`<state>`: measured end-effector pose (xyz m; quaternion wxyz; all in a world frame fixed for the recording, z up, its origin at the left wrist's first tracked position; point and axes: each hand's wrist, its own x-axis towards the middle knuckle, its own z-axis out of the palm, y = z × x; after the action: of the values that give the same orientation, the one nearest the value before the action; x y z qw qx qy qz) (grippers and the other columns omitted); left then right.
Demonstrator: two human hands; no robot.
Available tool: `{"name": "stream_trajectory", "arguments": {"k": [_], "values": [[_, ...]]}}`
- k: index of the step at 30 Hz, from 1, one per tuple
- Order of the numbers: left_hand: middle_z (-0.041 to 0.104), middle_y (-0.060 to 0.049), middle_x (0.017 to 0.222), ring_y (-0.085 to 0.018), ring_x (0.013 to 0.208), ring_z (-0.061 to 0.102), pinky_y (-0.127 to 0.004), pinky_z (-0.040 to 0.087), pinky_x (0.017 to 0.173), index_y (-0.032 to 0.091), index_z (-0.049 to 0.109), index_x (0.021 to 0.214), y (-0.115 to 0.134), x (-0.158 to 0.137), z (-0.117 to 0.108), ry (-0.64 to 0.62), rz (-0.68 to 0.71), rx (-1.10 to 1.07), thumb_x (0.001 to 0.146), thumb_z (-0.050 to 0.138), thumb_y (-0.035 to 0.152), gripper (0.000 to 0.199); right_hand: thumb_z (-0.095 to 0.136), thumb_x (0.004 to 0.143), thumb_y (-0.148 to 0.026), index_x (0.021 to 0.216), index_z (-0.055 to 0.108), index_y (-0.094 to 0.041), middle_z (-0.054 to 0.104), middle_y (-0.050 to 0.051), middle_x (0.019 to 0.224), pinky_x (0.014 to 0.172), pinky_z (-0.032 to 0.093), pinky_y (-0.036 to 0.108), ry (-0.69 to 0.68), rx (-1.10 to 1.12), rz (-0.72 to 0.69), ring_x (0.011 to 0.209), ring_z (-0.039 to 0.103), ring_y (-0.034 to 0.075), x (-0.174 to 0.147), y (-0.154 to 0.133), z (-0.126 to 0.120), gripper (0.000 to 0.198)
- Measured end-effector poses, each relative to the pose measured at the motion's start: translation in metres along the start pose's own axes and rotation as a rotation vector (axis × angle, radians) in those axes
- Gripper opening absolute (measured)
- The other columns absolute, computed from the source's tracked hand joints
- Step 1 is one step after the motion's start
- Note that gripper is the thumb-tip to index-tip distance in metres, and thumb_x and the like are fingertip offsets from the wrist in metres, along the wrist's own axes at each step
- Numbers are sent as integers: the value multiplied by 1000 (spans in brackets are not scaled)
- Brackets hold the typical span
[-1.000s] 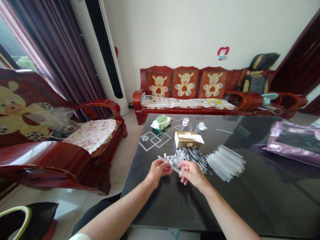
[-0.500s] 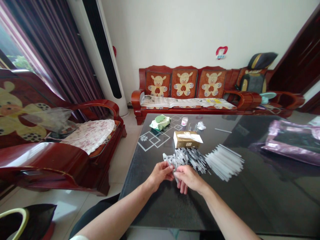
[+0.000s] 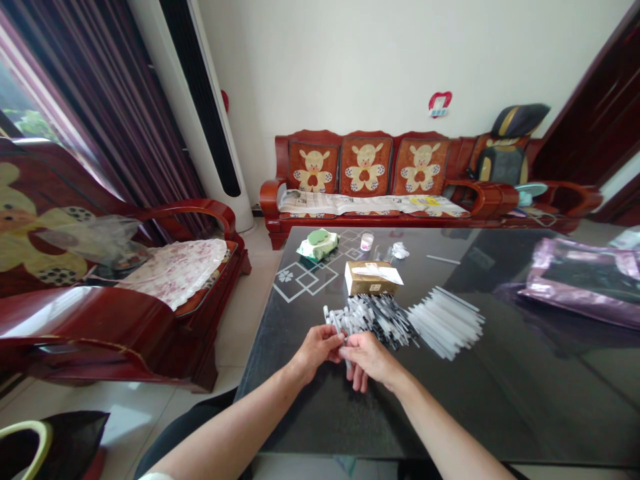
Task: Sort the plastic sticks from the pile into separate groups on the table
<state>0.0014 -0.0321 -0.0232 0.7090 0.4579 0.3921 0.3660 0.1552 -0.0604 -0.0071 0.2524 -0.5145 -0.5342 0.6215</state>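
Close to the front of the dark table, both my hands meet on one slim, whitish pen (image 3: 349, 365). My left hand (image 3: 319, 347) pinches its upper part between thumb and fingers. From the other side my right hand (image 3: 371, 359) grips it lower down, its remaining fingers curled below. Fingers cover much of the pen. Just beyond them lies a pile of white pen caps (image 3: 350, 317). Black-tipped refills (image 3: 387, 317) are heaped against the caps. To the right, translucent white pen barrels (image 3: 447, 323) lie side by side in a fanned stack.
A gold tissue box (image 3: 373, 287) stands behind the pile. Farther back are a green wipes pack (image 3: 319, 245), a small white cup (image 3: 367, 241), crumpled tissue (image 3: 399, 250) and a lone barrel (image 3: 443, 259). A purple plastic bag (image 3: 560, 293) lies at right.
Both hands stay together on the pen, with the right hand's fingers shifted slightly. The whole view has moved a little; the piles look the same.
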Motion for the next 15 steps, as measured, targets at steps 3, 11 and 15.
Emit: {"name": "stream_trajectory", "arguments": {"k": [3,11,15], "values": [[60,-3,65,-8,53,53,-19,45,51,8,65,84,0,0,0,-5,4,6,68,74,45,41,51,83,-35,75,51,-16,63,0,51,27,40,17,-5,2,-3,35,59,14,1,2,0,21],[58,-2,63,-7,50,52,-19,44,49,8,65,81,-5,1,-3,-22,-2,40,70,73,45,39,51,82,-32,71,52,-16,61,-1,47,24,38,17,-19,-13,47,32,58,14,1,1,2,19],[57,-2,63,-8,52,53,-19,44,49,8,65,81,-4,1,-3,-11,8,47,71,73,44,38,52,82,-31,71,51,-16,61,-1,47,25,39,17,-11,-1,48,32,58,14,1,1,2,19]]}}
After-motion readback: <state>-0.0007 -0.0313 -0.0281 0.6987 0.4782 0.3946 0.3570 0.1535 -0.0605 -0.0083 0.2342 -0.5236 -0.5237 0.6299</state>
